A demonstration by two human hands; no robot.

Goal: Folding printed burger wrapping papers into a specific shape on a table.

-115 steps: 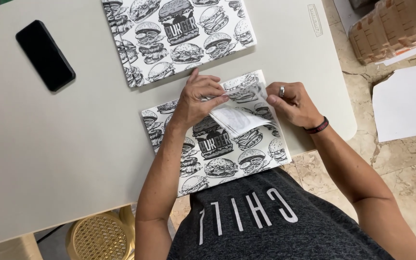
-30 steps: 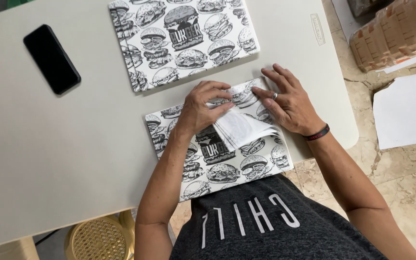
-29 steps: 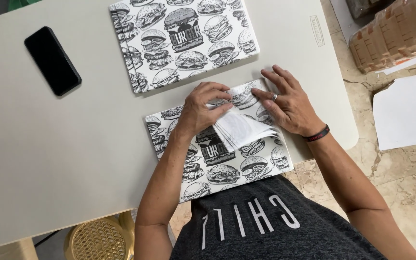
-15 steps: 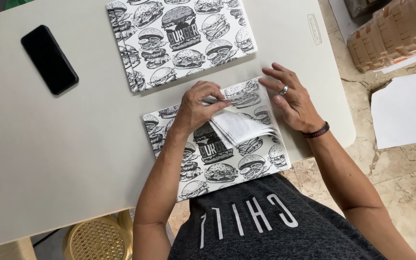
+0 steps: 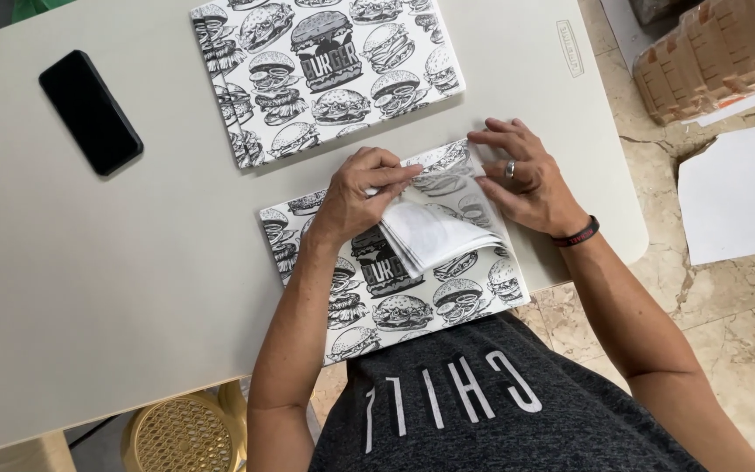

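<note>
Far left on the table (image 5: 63,288): black phone (image 5: 90,112), well apart from the work. Further right, at the far edge, a stack of burger-printed sheets (image 5: 329,74), flat, untouched.

Near edge, in front of you: the second printed stack (image 5: 395,293), the one in hand. Your left hand (image 5: 362,194) sits on its upper part, fingertips pinched together on the lifted corner of the top sheets (image 5: 434,234), white undersides showing, curled back toward you. Judgement: pinch close to the corner and keep the peel low, so only the leaves you mean to lift come up and none crease.

Your right hand (image 5: 522,175) lies flat and open on the stack's right far corner, holding nothing, only pressing. Judgement: keep that palm down firmly, or the stack may slide toward the table's right edge just beside it.

Off the table, right: white paper (image 5: 740,192) on the floor, cardboard bundles (image 5: 718,52) beyond
</note>
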